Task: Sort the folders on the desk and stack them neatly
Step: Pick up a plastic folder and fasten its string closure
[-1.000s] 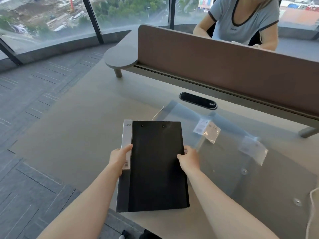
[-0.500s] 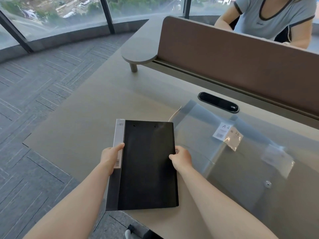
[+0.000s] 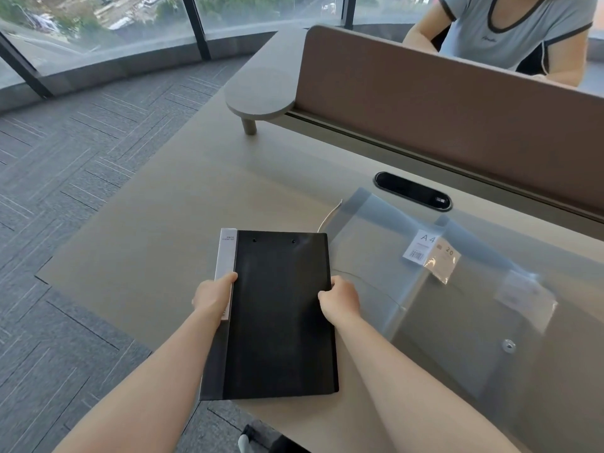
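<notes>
You've got the black folder [image 3: 277,315] by both long edges. Your left hand [image 3: 212,297] is clamped on the spine side, thumb on top next to the white spine label [image 3: 227,253]. Your right hand [image 3: 340,300] is clamped on the opposite edge, fingers curled under. The folder sits at the near-left part of the desk [image 3: 157,256], squared to you, and its near end overhangs the desk's front edge. I can't tell whether it's lying flat or lifted slightly.

Just beside it on the right are the transparent plastic folders [image 3: 457,305], fanned out at an angle and overlapping each other. One carries an A4 sticker [image 3: 421,245], and a snap button [image 3: 508,345] shows on a lower one. I can't get an exact count through the clear plastic; it looks like at least two or three. A thin cord [image 3: 330,214] pokes out from under their far-left corner.

My read on progress: early. There's no tidy stack anywhere. The black one is separated from the clear ones, so sorting by type looks started. Still to do: square up the clear sleeves into one pile, then bring the black folder together with them or into its own pile, with edges aligned.

Watch the clear sleeves, which will probably slide on each other when you square them. Further out are the cable grommet [image 3: 413,190] and the brown divider panel [image 3: 457,103], with another person [image 3: 510,31] seated behind the panel. None of these is in your way.
</notes>
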The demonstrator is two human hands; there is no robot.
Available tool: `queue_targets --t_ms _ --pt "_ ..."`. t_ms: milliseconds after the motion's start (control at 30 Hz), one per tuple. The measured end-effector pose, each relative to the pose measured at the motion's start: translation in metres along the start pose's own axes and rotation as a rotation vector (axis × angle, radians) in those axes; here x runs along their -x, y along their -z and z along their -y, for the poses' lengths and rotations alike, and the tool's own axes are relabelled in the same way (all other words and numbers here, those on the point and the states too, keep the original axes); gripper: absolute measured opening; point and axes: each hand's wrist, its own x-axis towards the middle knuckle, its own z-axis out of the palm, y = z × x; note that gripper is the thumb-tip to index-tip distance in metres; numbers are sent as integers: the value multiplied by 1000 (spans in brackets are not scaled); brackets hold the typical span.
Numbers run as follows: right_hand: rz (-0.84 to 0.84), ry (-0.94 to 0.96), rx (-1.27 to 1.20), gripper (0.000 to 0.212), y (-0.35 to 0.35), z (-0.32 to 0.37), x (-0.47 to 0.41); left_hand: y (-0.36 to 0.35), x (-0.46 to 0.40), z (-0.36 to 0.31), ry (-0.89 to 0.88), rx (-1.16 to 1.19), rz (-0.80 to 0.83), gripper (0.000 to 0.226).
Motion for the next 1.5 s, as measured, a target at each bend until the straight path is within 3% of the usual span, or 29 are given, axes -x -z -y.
queue_targets --t_ms 167,233,367,433,567,700,967,1033,1300,1500 --pt "-14 24 56 20 -1 0 1 -2 7 -5 -32 -70 -21 58" --pt "-19 32 79 5 3 1 5 -3 14 -9 -56 -106 -76 65" --pt "-153 130 12 19 27 4 7 -10 30 -22 -305 -226 -326 65" --pt "-279 161 -40 34 50 1 0 -22 38 -31 -478 -237 -336 56" --pt "-372 143 -33 42 99 -16 -21 -62 60 -43 -716 -231 -122 37" --pt "-382 45 30 56 139 -37 -37 -108 87 -48 -825 -272 89 28" --pt "-335 38 141 39 185 -65 -67 -192 120 -53 -884 -510 388 43" --pt "-318 35 163 38 192 -68 -73 -207 126 -53 -893 -577 431 47" --pt "-231 -8 259 71 220 -73 -97 -247 133 -56 -883 -704 496 56" --pt "-255 -6 231 56 229 -78 -107 -260 139 -61 -885 -701 505 57"
